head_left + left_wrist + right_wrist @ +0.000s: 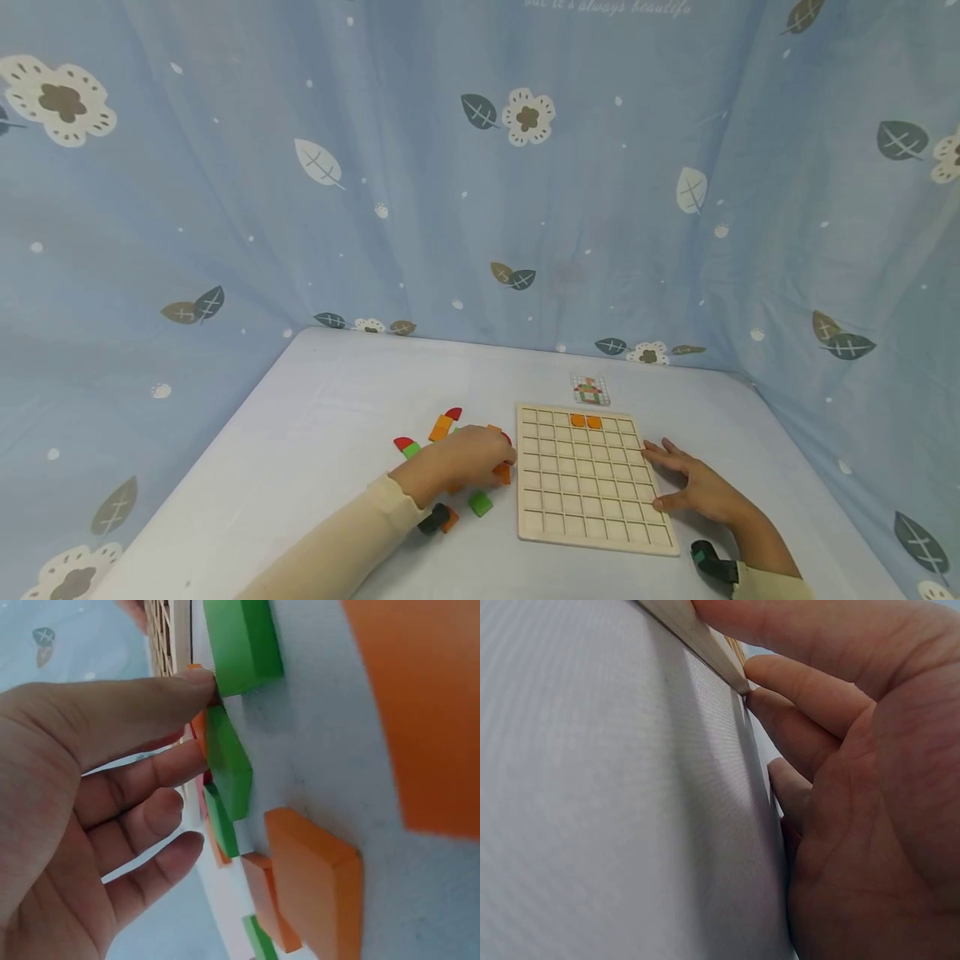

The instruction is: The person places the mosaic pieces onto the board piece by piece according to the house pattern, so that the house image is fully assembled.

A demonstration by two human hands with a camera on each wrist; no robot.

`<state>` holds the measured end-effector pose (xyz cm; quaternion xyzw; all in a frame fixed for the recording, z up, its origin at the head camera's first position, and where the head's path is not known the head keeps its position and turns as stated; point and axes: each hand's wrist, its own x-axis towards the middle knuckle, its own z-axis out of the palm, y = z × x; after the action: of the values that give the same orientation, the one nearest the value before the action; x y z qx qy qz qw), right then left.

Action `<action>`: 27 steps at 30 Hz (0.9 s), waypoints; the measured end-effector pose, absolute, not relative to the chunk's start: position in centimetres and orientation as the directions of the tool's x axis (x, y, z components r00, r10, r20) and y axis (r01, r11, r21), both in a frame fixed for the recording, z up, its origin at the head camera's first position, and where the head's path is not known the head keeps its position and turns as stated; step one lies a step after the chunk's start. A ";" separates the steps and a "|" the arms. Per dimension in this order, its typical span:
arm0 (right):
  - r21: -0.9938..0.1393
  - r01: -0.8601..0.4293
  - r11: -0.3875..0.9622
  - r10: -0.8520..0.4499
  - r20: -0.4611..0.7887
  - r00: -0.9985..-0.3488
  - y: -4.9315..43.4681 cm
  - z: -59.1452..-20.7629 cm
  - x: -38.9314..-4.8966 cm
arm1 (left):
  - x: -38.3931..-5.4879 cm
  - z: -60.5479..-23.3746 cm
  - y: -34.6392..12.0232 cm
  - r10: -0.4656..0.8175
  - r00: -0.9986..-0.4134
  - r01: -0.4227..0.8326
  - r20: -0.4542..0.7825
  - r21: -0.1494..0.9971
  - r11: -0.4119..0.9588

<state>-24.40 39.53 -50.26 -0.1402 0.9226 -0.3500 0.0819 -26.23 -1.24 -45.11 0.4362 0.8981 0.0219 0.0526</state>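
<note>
My left hand [468, 454] is over a loose group of coloured blocks left of the wooden grid board [531, 525]. In the left wrist view, its thumb tip meets an orange block [196, 720], mostly hidden behind the fingers; whether they pinch it is unclear. Close by lie a green block [231, 769] and a larger orange block [315, 885]. My right hand [701, 492] rests at the board's right edge, thumb and fingers spread and touching the rim. Two round orange pieces [586, 421] sit side by side in the board's top row.
A small pattern card [590, 389] lies behind the board on the white table [330, 400]. Left of the left hand are red quarter-round pieces [403, 442] and an orange block [441, 427]. A green block [480, 502] lies nearer the front. Blue patterned curtain surrounds the table.
</note>
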 end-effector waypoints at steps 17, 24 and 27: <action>-0.675 -0.218 0.705 -0.322 -0.031 -0.946 39.7 -49.8 -24.2 | -28.0 -44.4 0.9 0.816 -0.578 0.811 -0.012 0.106 0.576; -0.696 -0.201 0.690 -0.325 -0.049 -0.945 39.7 -49.9 -24.2 | -29.4 -45.0 2.1 0.818 -0.573 0.810 -0.036 0.127 0.573; -0.710 -0.192 0.677 -0.328 -0.059 -0.943 39.5 -50.1 -24.2 | -29.9 -45.3 2.4 0.822 -0.568 0.816 -0.032 0.111 0.568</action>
<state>-24.23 39.54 -50.12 -0.1427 0.9112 -0.3756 0.0910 -29.88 2.37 -45.27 0.4629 0.8845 0.0420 0.0399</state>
